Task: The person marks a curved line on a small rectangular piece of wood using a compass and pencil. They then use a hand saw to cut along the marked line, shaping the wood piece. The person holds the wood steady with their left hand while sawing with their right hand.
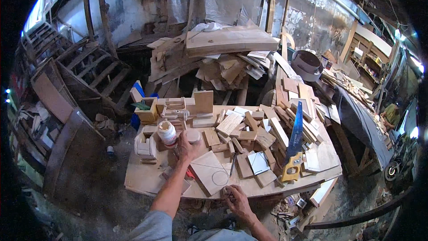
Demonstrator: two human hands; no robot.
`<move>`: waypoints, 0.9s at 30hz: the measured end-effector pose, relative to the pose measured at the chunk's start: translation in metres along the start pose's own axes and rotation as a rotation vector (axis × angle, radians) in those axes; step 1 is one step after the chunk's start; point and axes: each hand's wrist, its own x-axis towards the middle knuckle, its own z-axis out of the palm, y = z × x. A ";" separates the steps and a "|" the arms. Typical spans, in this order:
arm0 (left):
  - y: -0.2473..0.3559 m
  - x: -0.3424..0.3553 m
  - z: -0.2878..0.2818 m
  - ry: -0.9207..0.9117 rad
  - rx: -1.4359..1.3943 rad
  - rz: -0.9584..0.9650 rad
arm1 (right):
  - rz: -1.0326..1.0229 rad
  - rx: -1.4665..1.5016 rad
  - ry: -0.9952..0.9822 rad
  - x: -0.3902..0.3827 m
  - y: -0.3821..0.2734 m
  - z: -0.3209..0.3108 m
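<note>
My left hand [187, 148] reaches over the worktable, its fingers closed around the near side of a round wooden disc [193, 135]. Just left of it stands a white jar [166, 135] with an open, tan-crusted mouth. A flat wooden board [206, 169] with a circle drawn on it lies between my hands; something red shows at its left edge. My right hand [238, 201] is at the board's near right corner, fingers curled together. What those fingers hold, if anything, is hidden.
Wooden offcuts [247, 136] pile over the table's middle and right. A yellow-handled handsaw [294, 147] leans upright on them. Wooden assemblies [146, 145] stand at the left, with a small wooden box [146, 111] behind. Farther back, a thick slab [232, 40] tops stacked wood.
</note>
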 end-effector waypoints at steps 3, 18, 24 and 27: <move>-0.035 0.010 0.000 -0.042 0.040 -0.021 | -0.002 0.031 -0.031 0.003 -0.010 0.001; 0.019 -0.045 -0.039 -0.088 0.069 0.206 | 0.100 0.072 0.106 0.001 0.004 0.007; 0.070 -0.142 -0.137 -0.236 0.482 0.011 | 0.059 0.032 0.212 0.013 0.008 0.016; 0.055 -0.163 -0.146 -0.256 0.465 0.025 | 0.048 -0.059 0.248 0.024 0.031 0.014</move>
